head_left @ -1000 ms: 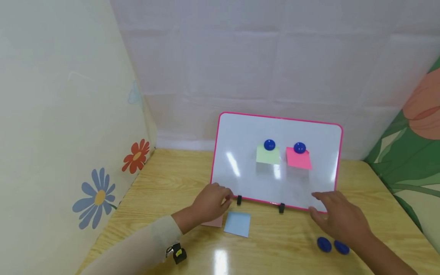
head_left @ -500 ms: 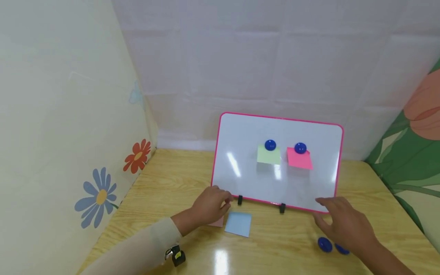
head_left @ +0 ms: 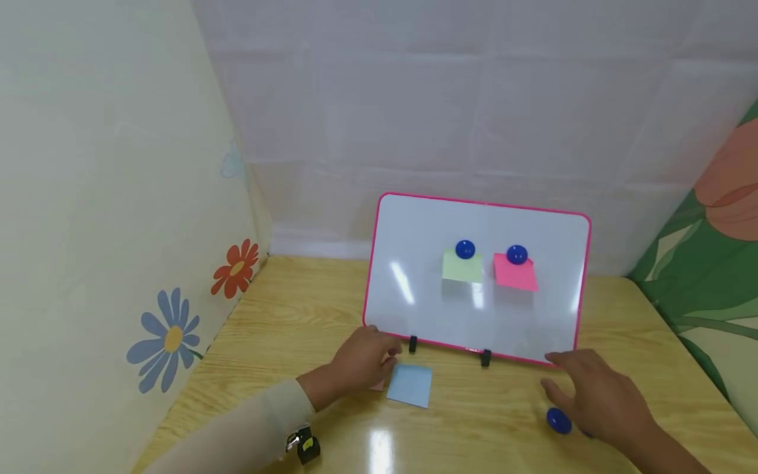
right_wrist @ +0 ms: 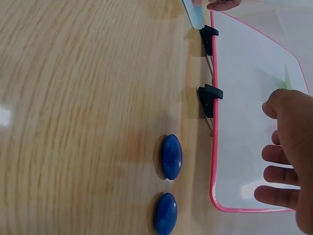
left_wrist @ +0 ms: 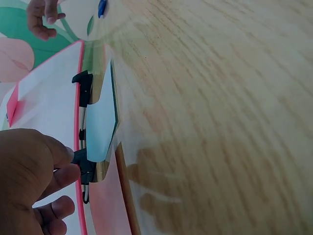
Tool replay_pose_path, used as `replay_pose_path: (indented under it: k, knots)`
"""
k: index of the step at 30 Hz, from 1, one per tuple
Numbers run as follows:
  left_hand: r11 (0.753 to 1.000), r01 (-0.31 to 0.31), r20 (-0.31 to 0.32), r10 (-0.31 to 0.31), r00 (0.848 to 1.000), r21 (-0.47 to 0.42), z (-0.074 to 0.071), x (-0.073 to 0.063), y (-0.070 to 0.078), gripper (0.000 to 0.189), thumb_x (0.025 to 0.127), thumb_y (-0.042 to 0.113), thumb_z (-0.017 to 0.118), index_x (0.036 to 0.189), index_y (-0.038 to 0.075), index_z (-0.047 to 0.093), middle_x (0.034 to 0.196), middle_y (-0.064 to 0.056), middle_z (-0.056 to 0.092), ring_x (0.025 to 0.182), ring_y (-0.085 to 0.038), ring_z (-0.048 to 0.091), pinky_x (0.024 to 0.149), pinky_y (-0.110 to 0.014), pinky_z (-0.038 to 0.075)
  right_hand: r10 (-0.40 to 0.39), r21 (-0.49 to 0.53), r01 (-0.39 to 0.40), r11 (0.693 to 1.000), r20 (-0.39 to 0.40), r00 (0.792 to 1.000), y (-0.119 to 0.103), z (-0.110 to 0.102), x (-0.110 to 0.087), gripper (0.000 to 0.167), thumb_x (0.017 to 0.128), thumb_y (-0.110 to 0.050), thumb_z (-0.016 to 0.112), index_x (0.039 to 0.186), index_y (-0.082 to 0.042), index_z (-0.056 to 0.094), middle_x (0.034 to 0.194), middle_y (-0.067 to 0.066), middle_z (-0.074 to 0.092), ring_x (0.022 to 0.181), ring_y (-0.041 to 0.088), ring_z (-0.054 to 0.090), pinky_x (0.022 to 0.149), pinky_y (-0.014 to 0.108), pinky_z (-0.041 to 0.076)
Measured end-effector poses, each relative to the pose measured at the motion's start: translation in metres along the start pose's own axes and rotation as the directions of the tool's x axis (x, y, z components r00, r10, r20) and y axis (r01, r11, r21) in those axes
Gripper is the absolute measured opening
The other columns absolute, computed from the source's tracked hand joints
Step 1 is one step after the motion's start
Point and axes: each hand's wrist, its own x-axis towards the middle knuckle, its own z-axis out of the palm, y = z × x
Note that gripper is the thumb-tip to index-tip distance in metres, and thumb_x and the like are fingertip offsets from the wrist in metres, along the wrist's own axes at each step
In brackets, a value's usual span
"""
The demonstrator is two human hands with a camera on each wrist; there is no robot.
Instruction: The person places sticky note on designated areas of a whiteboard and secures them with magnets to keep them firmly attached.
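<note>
A whiteboard (head_left: 426, 276) with a pink rim leans back on a stand with black clips (head_left: 485, 358). One round blue magnet (head_left: 465, 249) holds a pale green sticky note (head_left: 462, 268) on it; another blue magnet (head_left: 517, 255) holds a bright pink note (head_left: 515, 275). My left hand (head_left: 361, 362), fingers loosely bent and holding nothing, hovers over a dull pink note (left_wrist: 110, 196), which it partly hides. Beside it lies a light blue note (head_left: 410, 386). My right hand (head_left: 601, 395), fingers relaxed, hovers by the board's lower right corner, above two loose blue magnets (right_wrist: 171, 156).
The wooden table (head_left: 296, 309) meets a white cloth backdrop (head_left: 403, 118) behind the board. A flower-painted wall (head_left: 118, 197) stands at left, a leaf-and-tulip panel (head_left: 710, 283) at right. A small black object with metal (head_left: 306, 445) shows by the left sleeve.
My right hand has lowered slightly toward me and now covers most of one loose magnet. The left hand has dropped a little, hiding more of the dull pink note.
</note>
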Motion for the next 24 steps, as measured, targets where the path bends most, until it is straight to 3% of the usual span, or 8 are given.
replay_pose_path:
  k: [3, 11, 18, 24]
  knots:
    - [1.0, -0.011, -0.003, 0.012, 1.0, 0.017, 0.004, -0.001, -0.001, 0.009, 0.089, 0.015, 0.079, 0.097, 0.015, 0.075, 0.09, 0.009, 0.074, 0.081, -0.01, 0.063, 0.074, -0.03, 0.047, 0.008, -0.005, -0.008, 1.0, 0.034, 0.999, 0.001, 0.003, -0.001, 0.047, 0.088, -0.041, 0.079, 0.123, -0.01, 0.069, 0.12, 0.016, 0.066, 0.11, 0.039, 0.063, 0.064, 0.052, 0.057]
    - [0.999, -0.024, 0.018, 0.023, 1.0, 0.034, 0.009, -0.003, 0.0, 0.005, 0.09, 0.015, 0.077, 0.092, 0.016, 0.073, 0.087, 0.01, 0.071, 0.083, -0.011, 0.063, 0.081, -0.034, 0.05, -0.034, 0.004, 0.034, 0.999, 0.025, 0.999, 0.003, 0.015, -0.009, 0.039, 0.086, -0.039, 0.081, 0.115, -0.014, 0.072, 0.112, 0.008, 0.068, 0.103, 0.029, 0.066, 0.068, 0.046, 0.057]
    - [0.998, -0.034, -0.007, 0.034, 0.999, 0.047, 0.013, -0.006, 0.0, 0.006, 0.088, 0.014, 0.076, 0.089, 0.017, 0.071, 0.081, 0.011, 0.067, 0.08, -0.012, 0.059, 0.078, -0.034, 0.047, 0.012, -0.018, -0.009, 1.0, 0.172, 0.985, 0.004, 0.017, -0.008, 0.039, 0.085, -0.044, 0.081, 0.111, -0.016, 0.073, 0.111, 0.002, 0.068, 0.105, 0.026, 0.065, 0.079, 0.05, 0.057]
    - [0.999, -0.023, -0.004, 0.023, 1.0, 0.037, 0.014, -0.008, 0.0, 0.007, 0.087, 0.015, 0.077, 0.091, 0.018, 0.072, 0.081, 0.01, 0.067, 0.082, -0.013, 0.059, 0.079, -0.036, 0.046, 0.049, -0.052, -0.038, 0.998, 0.225, 0.973, 0.005, 0.021, -0.01, 0.042, 0.082, -0.046, 0.083, 0.111, -0.017, 0.073, 0.11, 0.002, 0.068, 0.104, 0.026, 0.064, 0.081, 0.052, 0.056]
